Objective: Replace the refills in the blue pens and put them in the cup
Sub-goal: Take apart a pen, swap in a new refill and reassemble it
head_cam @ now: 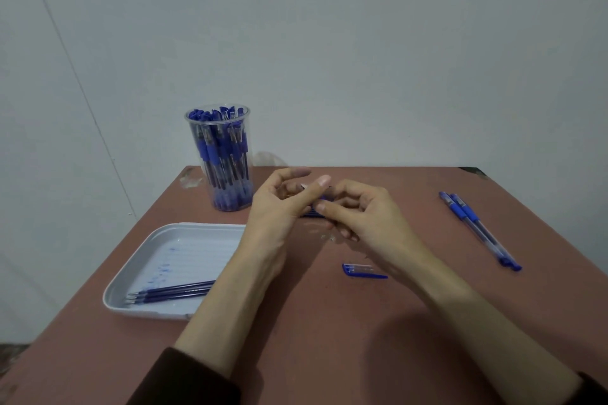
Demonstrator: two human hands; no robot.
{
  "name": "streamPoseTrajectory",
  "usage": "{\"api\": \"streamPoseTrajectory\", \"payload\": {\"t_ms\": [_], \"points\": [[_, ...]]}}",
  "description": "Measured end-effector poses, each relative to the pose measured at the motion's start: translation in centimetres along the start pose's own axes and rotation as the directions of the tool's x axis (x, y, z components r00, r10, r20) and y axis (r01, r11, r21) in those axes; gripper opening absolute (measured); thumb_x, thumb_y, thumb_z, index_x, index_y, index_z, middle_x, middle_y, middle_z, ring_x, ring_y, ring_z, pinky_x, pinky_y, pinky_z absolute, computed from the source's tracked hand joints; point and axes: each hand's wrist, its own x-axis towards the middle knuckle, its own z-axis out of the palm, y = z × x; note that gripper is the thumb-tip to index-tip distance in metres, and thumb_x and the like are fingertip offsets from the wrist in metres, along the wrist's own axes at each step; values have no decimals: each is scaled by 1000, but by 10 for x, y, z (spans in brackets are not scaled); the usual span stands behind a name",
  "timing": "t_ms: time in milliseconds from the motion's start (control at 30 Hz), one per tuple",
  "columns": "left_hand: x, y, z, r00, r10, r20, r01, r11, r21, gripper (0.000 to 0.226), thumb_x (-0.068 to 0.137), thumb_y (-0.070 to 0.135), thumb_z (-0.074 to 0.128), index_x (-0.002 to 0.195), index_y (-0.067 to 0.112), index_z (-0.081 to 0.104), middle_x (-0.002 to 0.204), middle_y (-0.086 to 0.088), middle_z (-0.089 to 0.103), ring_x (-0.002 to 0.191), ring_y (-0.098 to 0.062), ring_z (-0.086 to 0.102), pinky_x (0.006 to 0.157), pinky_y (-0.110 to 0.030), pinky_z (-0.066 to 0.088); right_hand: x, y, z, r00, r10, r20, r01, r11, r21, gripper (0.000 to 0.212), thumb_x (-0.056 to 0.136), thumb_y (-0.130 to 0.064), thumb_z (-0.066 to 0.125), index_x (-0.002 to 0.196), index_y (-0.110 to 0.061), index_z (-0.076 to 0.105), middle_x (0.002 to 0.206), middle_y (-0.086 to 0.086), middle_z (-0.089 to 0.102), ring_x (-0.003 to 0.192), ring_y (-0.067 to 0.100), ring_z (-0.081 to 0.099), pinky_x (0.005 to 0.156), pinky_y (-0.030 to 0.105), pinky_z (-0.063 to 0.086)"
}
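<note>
The blue pen [312,214], probably light, stiff and slick, sits above the tabletop [329,348], the left hand [276,217] curling its fingers round one end and the right hand [368,217] pinching the other; the rubber grip likely gives the surest hold.

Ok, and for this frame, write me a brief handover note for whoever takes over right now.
Left hand and right hand both grip one blue plastic pen above the reddish-brown table.
A loose blue pen cap lies near the right forearm.
Done: the clear plastic cup stands packed with blue pens.
Left: finish this pen, cap it, cup it; then probably the two capped blue pens lying at the table's right.
A few blue refills lie in the white plastic tray.
</note>
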Motion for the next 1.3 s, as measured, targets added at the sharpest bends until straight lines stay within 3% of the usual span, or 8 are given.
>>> {"api": "streamPoseTrajectory", "payload": {"t_ms": [167, 367, 500, 633, 800, 967, 1067, 1300], "points": [[1, 3, -1, 993, -36, 114, 47, 994, -94, 34, 86, 0, 58, 117, 10, 53, 101, -11, 72, 88, -18, 70, 72, -22, 55, 1, -2, -4, 997, 30, -64, -27, 998, 52, 5, 88, -17, 67, 87, -14, 70, 60, 4, 58, 46, 9, 39, 44, 21, 28], [2, -2, -3, 999, 45, -7, -45, 999, 0, 30, 78, 0, 67, 105, 11, 62, 85, -9, 74, 80, -14, 69, 74, -21, 54, 1, -4, -5, 997, 26, -67, -23, 999, 48, 5, 87, -17, 68, 85, -13, 70, 60, 4, 58, 46, 11, 40, 45, 24, 29], [4, -2, -6, 991, 87, -104, -78, 993, 90, 14, 80, 11, 69, 93, 16, 71, 82, 8, 73, 83, -3, 65, 85, -20, 52, 3, 1, -6, 996, 25, -81, -28, 999, -40, 5, 84, -17, 72, 81, -17, 69, 58, 2, 59, 43, 8, 43, 42, 18, 33], [7, 1, -11, 979, 130, -158, -103, 981, 166, 10, 82, 9, 68, 86, 18, 71, 76, 8, 69, 72, 2, 62, 70, -12, 50, 7, 7, -11, 986, 38, -161, -59, 990, -132, 8, 84, -18, 72, 78, -20, 68, 59, 6, 60, 45, 9, 46, 44, 19, 35], [7, -10, -12, 988, 151, 32, -135, 747, 651, 13, 78, 8, 73, 85, 20, 75, 65, 10, 63, 60, 3, 53, 65, -12, 44, 10, 8, -25, 956, 42, -289, -80, 990, -120, 5, 86, -19, 71, 82, -17, 69, 60, 1, 62, 47, 7, 48, 43, 18, 34], [-2, -19, -5, 955, 37, 294, -289, 327, 900, 17, 78, 13, 68, 89, 24, 74, 72, 12, 66, 66, -1, 56, 65, -9, 42, 11, 9, -26, 953, 52, -297, -100, 984, -150, 4, 86, -22, 70, 82, -19, 69, 61, 1, 63, 48, 7, 48, 44, 18, 34], [-3, -19, -5, 937, -92, 336, -299, 283, 911, 23, 80, 10, 65, 95, 24, 74, 81, 7, 69, 71, -5, 58, 74, -20, 48, 11, 10, -25, 958, 39, -284, -93, 980, -176, 6, 86, -20, 70, 80, -20, 68, 59, 1, 61, 47, 6, 48, 44, 17, 34], [0, -19, -8, 938, -102, 333, -284, 329, 901, 24, 80, 16, 70, 103, 24, 71, 81, 10, 67, 69, 2, 58, 72, -9, 45, 11, 12, -24, 965, 36, -259, -94, 972, -215, 10, 85, -23, 70, 76, -24, 67, 58, -1, 62, 46, 6, 48, 48, 23, 35]]}}
